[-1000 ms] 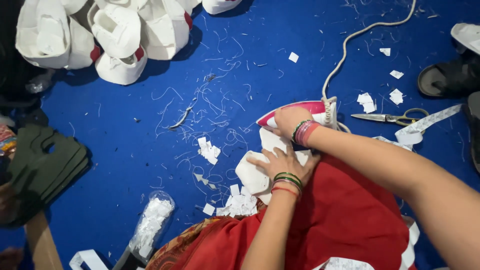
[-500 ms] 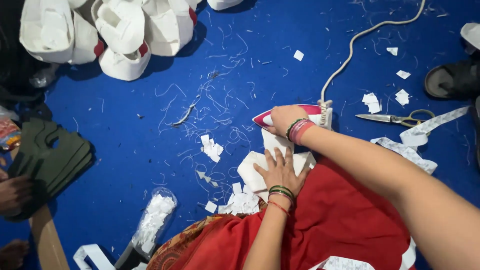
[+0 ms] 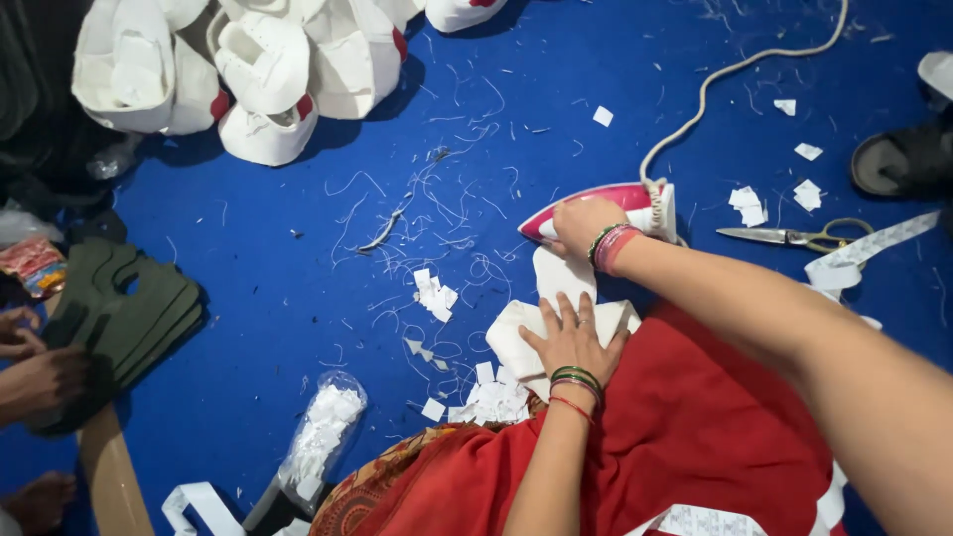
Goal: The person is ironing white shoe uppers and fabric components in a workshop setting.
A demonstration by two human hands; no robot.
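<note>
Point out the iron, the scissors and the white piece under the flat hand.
iron (image 3: 635,199): head view, pink top near its back end.
scissors (image 3: 784,236): head view, where blades meet handles.
white piece (image 3: 511,337): head view, bare left part beside the hand.

A: Blue floor covering (image 3: 298,288), littered with loose white threads (image 3: 437,199). Far left corner: heap of white shoe uppers with red trim (image 3: 258,69).

B: Left edge?

A: Stack of dark green flat cut pieces (image 3: 129,318); another person's hands (image 3: 40,367) touching it. Near edge, left of centre: clear plastic bag of white scraps (image 3: 318,437).

B: Right side?

A: Scissors (image 3: 794,238) lying flat, blades pointing left. Just beside them, a white tape strip (image 3: 864,253). Small white paper bits (image 3: 754,203) farther back. Dark sandal (image 3: 903,159) at right edge, partly cut off.

B: Centre?

A: Small pile of white squares (image 3: 434,293).
</note>
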